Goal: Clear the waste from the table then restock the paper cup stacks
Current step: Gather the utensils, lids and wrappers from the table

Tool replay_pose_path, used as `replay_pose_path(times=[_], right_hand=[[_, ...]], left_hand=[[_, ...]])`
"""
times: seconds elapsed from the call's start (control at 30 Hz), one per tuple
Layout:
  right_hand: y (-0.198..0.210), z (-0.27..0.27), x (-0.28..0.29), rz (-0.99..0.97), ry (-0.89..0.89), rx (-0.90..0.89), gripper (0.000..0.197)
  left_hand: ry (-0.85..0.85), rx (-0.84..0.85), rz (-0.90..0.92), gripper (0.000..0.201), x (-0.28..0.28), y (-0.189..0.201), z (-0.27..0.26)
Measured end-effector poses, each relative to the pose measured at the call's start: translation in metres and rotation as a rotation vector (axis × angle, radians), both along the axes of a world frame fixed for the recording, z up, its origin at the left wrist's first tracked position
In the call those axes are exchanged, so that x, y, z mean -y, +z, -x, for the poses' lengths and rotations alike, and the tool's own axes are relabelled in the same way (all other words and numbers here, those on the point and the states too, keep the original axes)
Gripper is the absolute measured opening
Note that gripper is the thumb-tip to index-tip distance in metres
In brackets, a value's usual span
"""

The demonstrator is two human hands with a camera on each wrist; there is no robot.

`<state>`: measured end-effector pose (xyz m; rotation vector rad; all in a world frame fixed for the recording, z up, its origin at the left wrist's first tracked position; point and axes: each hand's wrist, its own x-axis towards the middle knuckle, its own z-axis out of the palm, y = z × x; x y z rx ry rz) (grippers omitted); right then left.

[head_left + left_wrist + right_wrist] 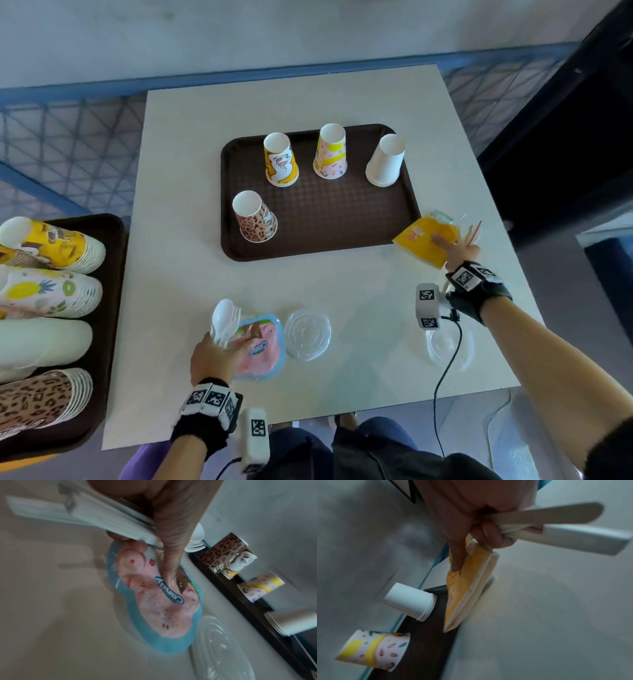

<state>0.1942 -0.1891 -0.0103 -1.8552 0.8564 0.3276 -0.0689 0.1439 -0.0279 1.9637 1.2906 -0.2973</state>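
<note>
My left hand (226, 346) grips a bundle of white plastic spoons and forks (224, 320) near the table's front. One finger (169, 566) presses on the pink and blue candy wrapper (265, 353) lying flat. A clear plastic lid (308, 334) lies just right of it. My right hand (450, 246) pinches a yellow packet (426, 241) at the brown tray's (342, 222) right edge. Its curled fingers also hold a wooden stick (547, 515) and a white handle (583, 540). Four paper cups stand upside down on the tray, among them a leopard one (255, 217) and a white one (385, 161).
A second clear lid (448, 346) lies under my right wrist. On a second tray (109, 308) to the left lie several cup stacks on their sides. A blue mesh fence runs behind the table. The table's right and front edges are close to my arms.
</note>
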Motion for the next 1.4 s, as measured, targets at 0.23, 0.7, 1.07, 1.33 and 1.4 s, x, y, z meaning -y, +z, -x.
replay_pose_path(times=[0.23, 0.7, 1.07, 1.33, 1.4], right_hand=[[-0.016, -0.035, 0.017, 0.047, 0.226, -0.035, 0.083], [-0.008, -0.087, 0.026, 0.177, 0.817, -0.099, 0.093], [0.004, -0.095, 0.018, 0.205, 1.008, -0.132, 0.065], [-0.01, -0.063, 0.044, 0.475, 0.918, -0.19, 0.052], [-0.014, -0.052, 0.048, 0.48, 0.876, -0.177, 0.046]], left_hand=[[0.064, -0.041, 0.026, 0.075, -0.005, 0.002, -0.005], [0.068, -0.057, 0.073, 0.096, -0.006, 0.012, -0.01], [0.129, -0.026, 0.109, 0.091, 0.003, 0.019, -0.004], [0.114, -0.006, 0.105, 0.083, 0.005, 0.017, 0.0], [0.103, -0.007, 0.093, 0.074, 0.005, 0.017, 0.0]])
